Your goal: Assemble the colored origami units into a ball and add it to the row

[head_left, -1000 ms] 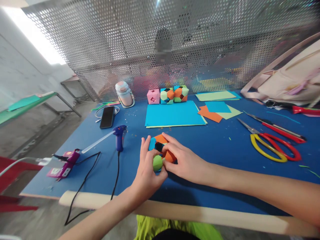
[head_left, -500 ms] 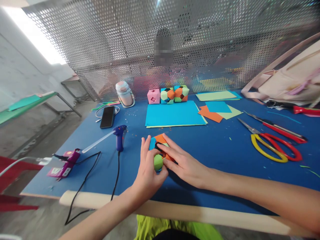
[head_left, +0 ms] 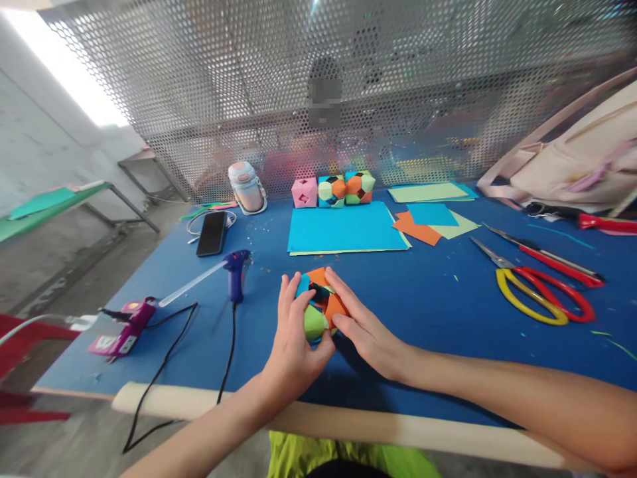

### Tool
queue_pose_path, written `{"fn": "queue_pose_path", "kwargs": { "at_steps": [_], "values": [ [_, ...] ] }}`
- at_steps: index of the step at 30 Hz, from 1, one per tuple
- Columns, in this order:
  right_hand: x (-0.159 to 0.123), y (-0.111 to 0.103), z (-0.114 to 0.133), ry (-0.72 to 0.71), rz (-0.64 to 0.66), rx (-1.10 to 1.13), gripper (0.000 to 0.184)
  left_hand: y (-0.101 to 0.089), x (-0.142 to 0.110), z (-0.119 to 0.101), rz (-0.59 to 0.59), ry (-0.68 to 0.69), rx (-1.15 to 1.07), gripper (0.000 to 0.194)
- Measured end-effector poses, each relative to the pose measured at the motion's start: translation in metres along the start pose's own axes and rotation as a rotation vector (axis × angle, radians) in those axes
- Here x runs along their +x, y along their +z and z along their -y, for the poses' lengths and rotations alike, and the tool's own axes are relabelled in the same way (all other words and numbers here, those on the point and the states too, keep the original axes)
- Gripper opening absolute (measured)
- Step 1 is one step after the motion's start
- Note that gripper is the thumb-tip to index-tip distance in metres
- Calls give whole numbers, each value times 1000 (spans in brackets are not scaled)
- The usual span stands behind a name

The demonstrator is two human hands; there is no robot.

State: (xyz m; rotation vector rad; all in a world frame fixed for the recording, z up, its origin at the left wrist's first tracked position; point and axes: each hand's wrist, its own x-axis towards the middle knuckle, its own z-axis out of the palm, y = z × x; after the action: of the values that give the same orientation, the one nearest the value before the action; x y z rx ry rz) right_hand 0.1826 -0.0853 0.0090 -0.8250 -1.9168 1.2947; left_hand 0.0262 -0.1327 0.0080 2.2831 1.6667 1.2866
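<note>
Our left hand (head_left: 294, 335) and right hand (head_left: 374, 335) clasp the cube (head_left: 334, 307) from both sides; scissors (head_left: 506, 273) at three o'clock.

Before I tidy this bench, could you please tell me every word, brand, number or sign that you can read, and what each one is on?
Readable text: none.
Purple power strip: pale markings, too blurred to read.
Bottle: any print is too small to make out.
Phone: dark screen, no legible text.
Glue gun: no lettering I can make out.
Held paper shape: no lettering visible.
</note>
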Motion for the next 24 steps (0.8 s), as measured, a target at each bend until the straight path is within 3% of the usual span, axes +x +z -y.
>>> {"fn": "queue_pose_path", "kwargs": {
  "at_steps": [7, 13, 19, 24],
  "values": [
    [7, 0, -15, -44, -74, -80, 60, 2, 1, 1, -35, -38, -14, 54],
    [10, 4, -17, -4, -40, 87, 66, 1, -2, 2, -42, -57, -86, 57],
    [9, 5, -15, 58, -50, 133, 73, -4, -6, 8, 29, -278, -409, 37],
    [8, 5, -15, 75, -39, 128, 72, -4, -4, 5, 32, -424, -427, 36]
  ]
}}
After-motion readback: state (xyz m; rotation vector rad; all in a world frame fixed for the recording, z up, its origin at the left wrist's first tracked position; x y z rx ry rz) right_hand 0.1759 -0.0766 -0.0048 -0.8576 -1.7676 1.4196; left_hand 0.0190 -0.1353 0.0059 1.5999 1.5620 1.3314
